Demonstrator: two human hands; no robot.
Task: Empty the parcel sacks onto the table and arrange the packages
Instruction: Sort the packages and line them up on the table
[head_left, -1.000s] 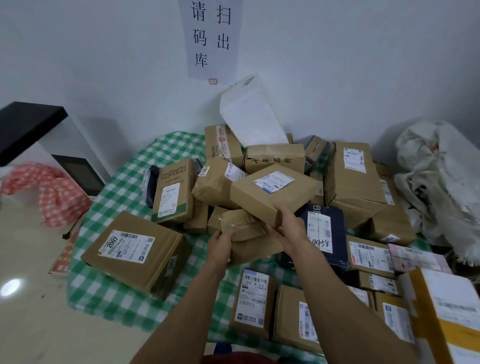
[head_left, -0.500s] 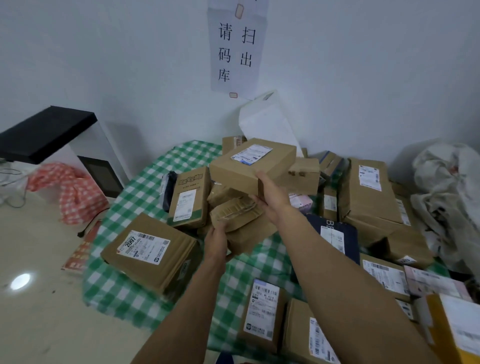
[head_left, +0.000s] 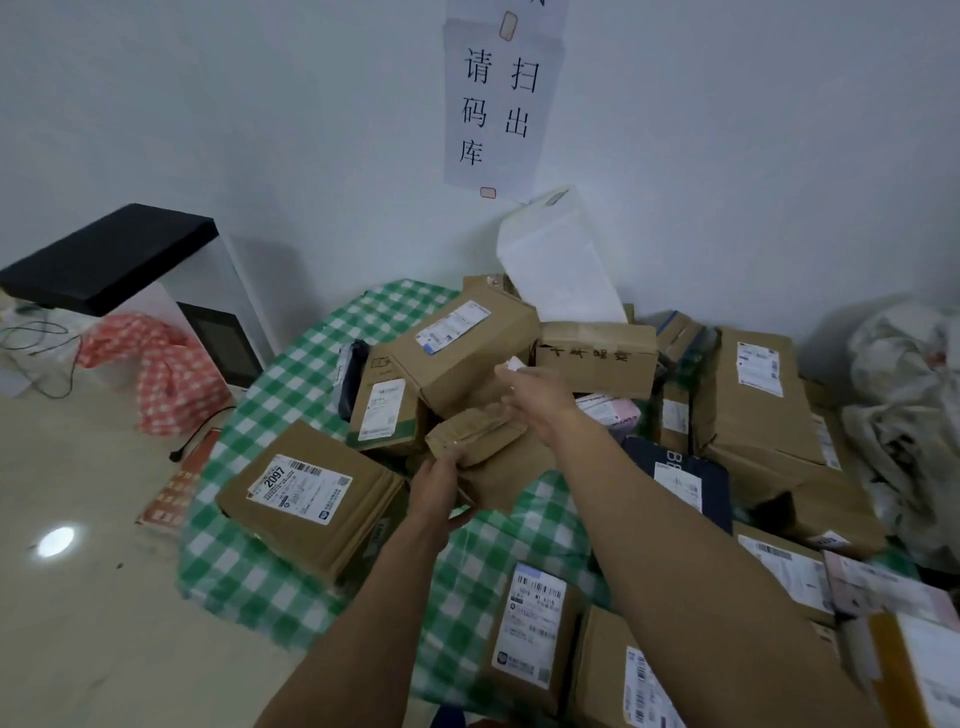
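Many brown cardboard packages lie heaped on a table with a green checked cloth (head_left: 291, 395). My left hand (head_left: 439, 491) grips a small brown taped parcel (head_left: 480, 431) at the front of the heap, with a flat brown packet (head_left: 519, 475) right under it. My right hand (head_left: 537, 397) reaches over that parcel with its fingers spread. Its fingertips are at the lower right side of a labelled brown box (head_left: 467, 348), which rests tilted on top of the pile. An emptied white sack (head_left: 904, 384) lies crumpled at the right end of the table.
A large box labelled 2097 (head_left: 311, 493) sits near the table's left edge. A dark blue parcel (head_left: 680, 480) and more boxes fill the right and front. A white envelope (head_left: 561, 265) leans on the wall. A black-topped cabinet (head_left: 119, 260) and a red checked bag (head_left: 166, 374) stand on the floor at the left.
My right hand carried the labelled box up and back, set it tilted on top of the pile and opened. My left hand kept its hold on the small taped parcel.
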